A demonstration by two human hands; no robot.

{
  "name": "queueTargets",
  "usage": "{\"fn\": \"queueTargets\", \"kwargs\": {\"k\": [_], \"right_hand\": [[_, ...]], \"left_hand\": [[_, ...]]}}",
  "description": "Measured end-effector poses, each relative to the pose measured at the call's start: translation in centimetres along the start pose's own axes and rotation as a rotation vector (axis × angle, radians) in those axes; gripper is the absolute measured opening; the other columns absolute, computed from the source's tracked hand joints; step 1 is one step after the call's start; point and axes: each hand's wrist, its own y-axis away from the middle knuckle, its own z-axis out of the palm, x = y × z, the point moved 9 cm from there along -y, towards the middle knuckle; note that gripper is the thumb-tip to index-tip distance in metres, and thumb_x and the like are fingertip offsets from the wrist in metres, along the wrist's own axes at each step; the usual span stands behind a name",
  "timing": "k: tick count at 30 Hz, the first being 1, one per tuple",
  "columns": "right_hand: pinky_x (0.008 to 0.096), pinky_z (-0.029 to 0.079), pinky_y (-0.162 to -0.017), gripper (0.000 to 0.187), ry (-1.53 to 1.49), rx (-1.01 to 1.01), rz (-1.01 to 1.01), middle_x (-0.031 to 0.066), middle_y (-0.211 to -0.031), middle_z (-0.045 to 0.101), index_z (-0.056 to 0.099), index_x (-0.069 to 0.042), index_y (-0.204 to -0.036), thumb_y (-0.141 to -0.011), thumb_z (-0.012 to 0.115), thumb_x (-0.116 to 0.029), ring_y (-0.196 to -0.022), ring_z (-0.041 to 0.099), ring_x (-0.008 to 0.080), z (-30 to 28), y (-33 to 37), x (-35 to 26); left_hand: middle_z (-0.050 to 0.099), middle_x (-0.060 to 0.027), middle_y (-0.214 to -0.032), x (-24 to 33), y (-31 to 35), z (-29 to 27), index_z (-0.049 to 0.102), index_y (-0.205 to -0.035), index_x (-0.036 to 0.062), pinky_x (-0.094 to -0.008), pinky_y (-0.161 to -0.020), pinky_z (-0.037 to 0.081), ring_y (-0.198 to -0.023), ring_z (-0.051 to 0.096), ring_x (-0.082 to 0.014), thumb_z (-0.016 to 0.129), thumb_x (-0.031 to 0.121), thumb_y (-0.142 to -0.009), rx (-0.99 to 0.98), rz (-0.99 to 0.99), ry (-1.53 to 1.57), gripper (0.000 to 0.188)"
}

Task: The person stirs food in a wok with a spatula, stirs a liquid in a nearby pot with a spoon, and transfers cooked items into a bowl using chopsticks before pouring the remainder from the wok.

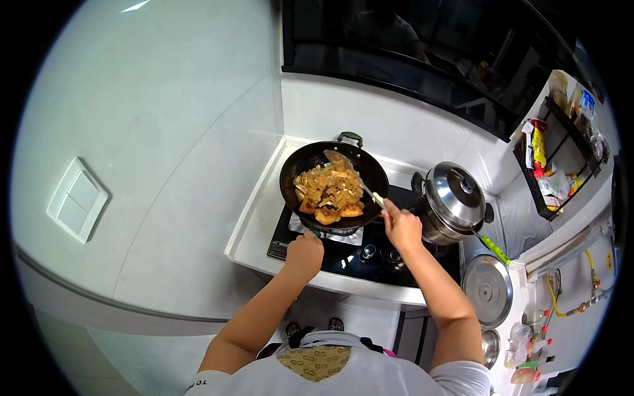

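Desk: a white desk [254, 241] is carrying a black glass gas stove [330, 263], its left edge running along a pale grey wall [165, 99].
Stove's right side: a lidded, round steel pot [456, 198] is sitting there.
Wok: a round black wok [290, 178] is resting toward the desk's back-left corner, containing golden-brown chopped food [330, 188].
Left hand: the left hand [305, 254] is gripping the wok's near handle in a fist, the food lying just beyond.
Right hand: the right hand [401, 228], fingers curled, is holding a white-handled metal spatula [378, 199], the food lying to its left.
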Motion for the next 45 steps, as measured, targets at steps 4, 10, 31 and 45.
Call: {"fn": "queueTargets", "kwargs": {"k": [4, 10, 31, 45], "right_hand": [[0.0450, 0.052, -0.054, 0.035, 0.090, -0.049, 0.061, 0.0173, -0.072, 0.062, 0.057, -0.011, -0.118, -0.086, 0.058, -0.026, -0.059, 0.063, 0.0362, 3.1, -2.3, 0.3], [0.0441, 0.053, -0.062, 0.030, -0.008, -0.245, -0.092, 0.0162, -0.084, 0.063, 0.058, -0.007, -0.111, -0.084, 0.061, -0.021, -0.071, 0.064, 0.0359, 5.1, -1.9, -4.0], [0.0308, 0.052, -0.058, 0.023, 0.530, -0.148, -0.345, 0.0075, -0.079, 0.062, 0.065, -0.004, -0.098, -0.078, 0.057, -0.011, -0.072, 0.064, 0.0217, -8.3, -1.5, -2.6], [0.0306, 0.049, -0.053, 0.032, 0.333, 0.047, -0.484, 0.0057, -0.079, 0.057, 0.063, -0.003, -0.106, -0.075, 0.058, -0.012, -0.067, 0.058, 0.0196, -7.2, 0.2, -5.4]], "left_hand": [[0.055, -0.0097, -0.075, 0.3, -0.2, 0.1, 0.063, -0.085, -0.0026, -0.0316, -0.049, 0.050, -0.066, 0.059, -0.0220, 0.063, 0.006, -0.075, -0.035, 0.008, -0.035, 0.013], [0.055, -0.0098, -0.076, 0.3, -0.2, 0.3, 0.062, -0.085, -0.0025, -0.0317, -0.050, 0.050, -0.067, 0.059, -0.0221, 0.062, 0.006, -0.077, -0.063, 0.019, -0.034, 0.012], [0.056, -0.0107, -0.076, 0.1, -0.3, 0.3, 0.064, -0.079, -0.0011, -0.0314, -0.052, 0.051, -0.069, 0.060, -0.0228, 0.062, 0.006, -0.071, -0.068, 0.012, -0.016, 0.011], [0.058, -0.0153, -0.081, 0.0, -0.5, 0.6, 0.061, -0.095, -0.0078, -0.0343, -0.055, 0.052, -0.070, 0.061, -0.0265, 0.059, 0.004, -0.075, -0.165, 0.013, 0.046, 0.023]]}}
